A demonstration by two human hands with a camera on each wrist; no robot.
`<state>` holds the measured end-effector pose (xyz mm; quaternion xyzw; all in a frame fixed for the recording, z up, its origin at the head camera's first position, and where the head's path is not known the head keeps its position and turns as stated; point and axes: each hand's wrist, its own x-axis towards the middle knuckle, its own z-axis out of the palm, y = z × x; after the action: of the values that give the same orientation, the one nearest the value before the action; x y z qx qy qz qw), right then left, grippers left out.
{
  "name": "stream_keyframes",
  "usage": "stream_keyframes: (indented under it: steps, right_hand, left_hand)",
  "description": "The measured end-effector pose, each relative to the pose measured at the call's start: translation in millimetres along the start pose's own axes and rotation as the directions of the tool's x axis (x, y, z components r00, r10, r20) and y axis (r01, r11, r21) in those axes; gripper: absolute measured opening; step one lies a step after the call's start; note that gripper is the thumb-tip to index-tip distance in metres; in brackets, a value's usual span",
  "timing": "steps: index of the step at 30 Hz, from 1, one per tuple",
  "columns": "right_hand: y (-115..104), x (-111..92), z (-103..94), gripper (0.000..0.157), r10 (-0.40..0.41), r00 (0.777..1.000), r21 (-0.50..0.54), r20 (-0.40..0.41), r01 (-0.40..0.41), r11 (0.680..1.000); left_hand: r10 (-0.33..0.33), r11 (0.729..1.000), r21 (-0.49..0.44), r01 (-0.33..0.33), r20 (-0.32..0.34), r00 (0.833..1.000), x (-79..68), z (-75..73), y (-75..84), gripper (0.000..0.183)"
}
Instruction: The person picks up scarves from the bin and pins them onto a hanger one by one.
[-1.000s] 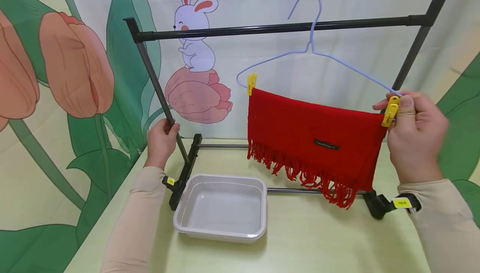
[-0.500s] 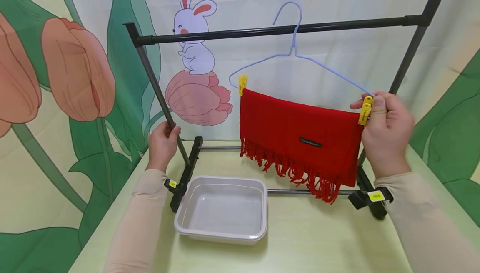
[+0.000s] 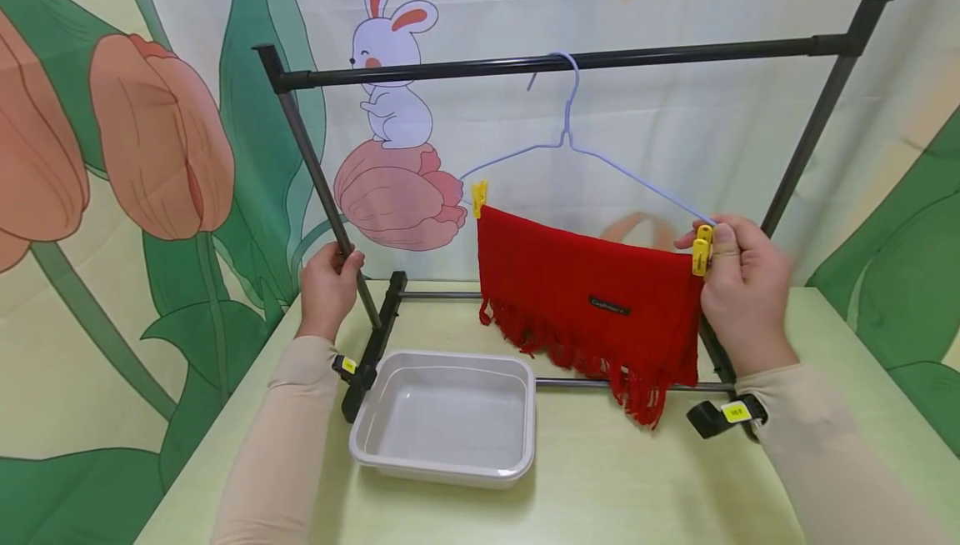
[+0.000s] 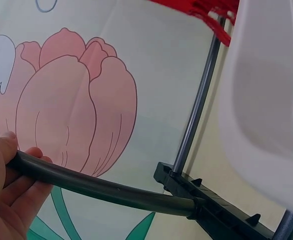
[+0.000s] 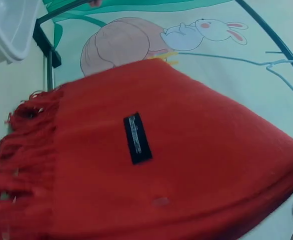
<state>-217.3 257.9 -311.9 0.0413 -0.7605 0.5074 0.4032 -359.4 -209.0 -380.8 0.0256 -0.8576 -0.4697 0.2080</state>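
A folded red scarf [image 3: 570, 278] with fringe and a dark label [image 3: 609, 305] hangs from a pale blue wire hanger [image 3: 637, 180]. Yellow clips, one on the left [image 3: 480, 198] and one on the right [image 3: 701, 250], fasten it. The hanger's hook loops over the top bar [image 3: 465, 70] of a black rack. My right hand [image 3: 750, 295] pinches the hanger's right end beside the right clip. On the left, my left hand [image 3: 328, 291] grips the rack's side post [image 3: 311, 153], its thumb and fingers around the post in the left wrist view too.
A light grey plastic basin [image 3: 444, 478] stands on the table by the rack's left foot [image 3: 375, 349]. Lower rails [image 3: 570, 382] join the rack's feet. Behind hangs a printed cloth [image 3: 495, 12] with tulips and a rabbit.
My right hand has moved left and then down with the hanger and scarf. The hook, earlier above the bar, now sits over it. My left hand stays on the post.
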Motion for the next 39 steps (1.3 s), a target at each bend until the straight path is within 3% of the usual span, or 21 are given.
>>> stream_keyframes:
  steps: [6, 14, 24, 28, 31, 34, 39]
  right_hand:
    - [6, 0, -5.1, 0.036, 0.001, 0.993, -0.039, 0.121, 0.004, 0.999]
    - [8, 8, -19.0, 0.043, 0.122, 0.96, -0.097, 0.252, -0.101, 0.99]
    - [14, 11, -29.8, 0.044, 0.215, 0.925, -0.073, 0.314, -0.202, 0.977]
    - [16, 9, -32.4, 0.043, 0.21, 0.926, -0.099, 0.313, -0.188, 0.977]
    - [17, 7, -34.7, 0.042, 0.206, 0.925, -0.104, 0.319, -0.181, 0.978]
    - [20, 6, -38.8, 0.04, 0.199, 0.928, -0.121, 0.315, -0.169, 0.978]
    - [21, 1, -46.5, 0.039, 0.157, 0.942, -0.196, 0.297, -0.101, 0.975]
  left_hand:
    - [-0.002, 1.0, -0.006, 0.002, 0.001, 1.0, 1.1, -1.3, -0.3, 0.03]
    - [0.014, 1.0, 0.028, -0.015, 0.029, 0.999, 3.8, -3.8, -0.1, 0.032]
    - [0.016, 0.994, 0.105, -0.027, 0.106, 0.994, 0.2, -22.5, 3.8, 0.045]
    - [0.005, 0.99, 0.139, -0.016, 0.076, 0.997, -8.2, -30.3, 6.2, 0.055]
    - [0.017, 0.989, 0.143, -0.021, 0.029, 0.999, -14.3, -33.6, 8.9, 0.052]
    - [0.068, 0.983, 0.167, -0.072, 0.03, 0.997, -20.4, -35.8, 15.5, 0.043]
    - [0.163, 0.953, 0.238, -0.185, 0.111, 0.98, -35.7, -40.1, 33.8, 0.034]
